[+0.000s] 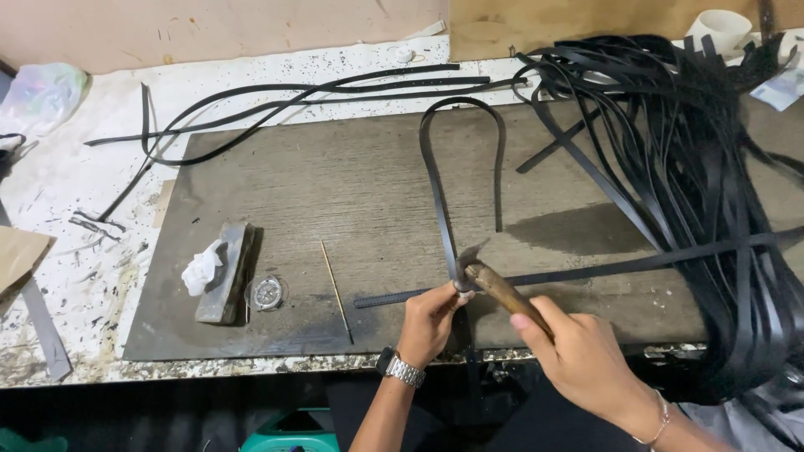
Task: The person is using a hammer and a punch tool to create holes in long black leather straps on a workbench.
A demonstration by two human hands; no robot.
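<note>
The limp black strap (435, 180) is pinched near the table's front edge by the left hand (429, 322), while a wooden-handled hammer (502, 293) is gripped firmly by the right hand (582, 360).

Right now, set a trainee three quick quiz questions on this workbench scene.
1. True or false: the right hand holds a wooden-handled hammer.
2. Which hand pinches the looped black strap?
A. left hand
B. right hand
C. neither
3. Fill in: the big pile of black straps lies on the ____ side of the dark work board.

Key: 1 true; 2 A; 3 right.
</note>
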